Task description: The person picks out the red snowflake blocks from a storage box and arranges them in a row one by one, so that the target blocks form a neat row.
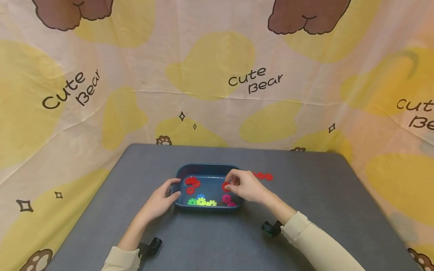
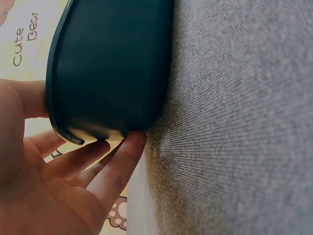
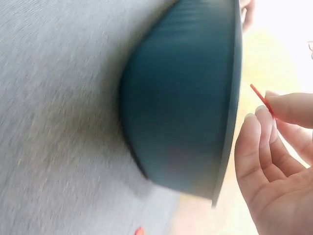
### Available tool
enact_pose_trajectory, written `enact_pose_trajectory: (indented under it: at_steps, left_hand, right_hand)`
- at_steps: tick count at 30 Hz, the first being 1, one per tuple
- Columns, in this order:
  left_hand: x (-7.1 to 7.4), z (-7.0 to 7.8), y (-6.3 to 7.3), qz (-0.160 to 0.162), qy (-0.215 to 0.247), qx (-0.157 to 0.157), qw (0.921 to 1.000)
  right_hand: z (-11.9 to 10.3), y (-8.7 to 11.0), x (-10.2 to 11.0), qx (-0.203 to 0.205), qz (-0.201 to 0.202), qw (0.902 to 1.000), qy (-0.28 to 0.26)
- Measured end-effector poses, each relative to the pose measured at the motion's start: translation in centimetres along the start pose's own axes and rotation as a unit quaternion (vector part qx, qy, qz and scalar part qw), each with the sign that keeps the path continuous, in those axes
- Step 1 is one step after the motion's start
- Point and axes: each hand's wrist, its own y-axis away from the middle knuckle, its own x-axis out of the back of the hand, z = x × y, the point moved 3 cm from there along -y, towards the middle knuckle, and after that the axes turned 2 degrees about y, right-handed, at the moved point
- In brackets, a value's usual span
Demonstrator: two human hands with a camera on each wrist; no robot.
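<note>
White glare bleaches the right wrist view's backdrop (image 3: 286,49) behind the fingers (image 3: 249,147), and the tabletop (image 3: 54,98) blurs.

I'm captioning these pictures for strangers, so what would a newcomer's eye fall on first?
Probably the yellow-patterned backdrop with its "Cute Bear" lettering, which fills the upper part of the head view. Next come the bright toothed discs inside the dark blue tray. At the tray's right end, the right hand pinches a red disc, while the left hand holds the left end.
</note>
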Motion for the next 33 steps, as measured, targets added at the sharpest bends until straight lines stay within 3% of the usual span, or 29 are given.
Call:
enact_pose_trajectory:
  at_steps: [12,26,33]
  left_hand:
    - [0.1,0.0,0.0,-0.003,0.002,0.004,1.0]
    - [0.1,0.1,0.0,0.0,0.004,0.0,1.0]
    - [0.0,0.0,0.0,-0.001,0.008,-0.002,1.0]
  right_hand:
    - [3.2,2.2,4.1,-0.062,0.059,0.9961,-0.021]
    - [8.7,5.7,8.1,-0.092,0.09,0.9916,-0.008]
    - [11.3,6.9,9.3,-0.128,0.111,0.9856,0.004]
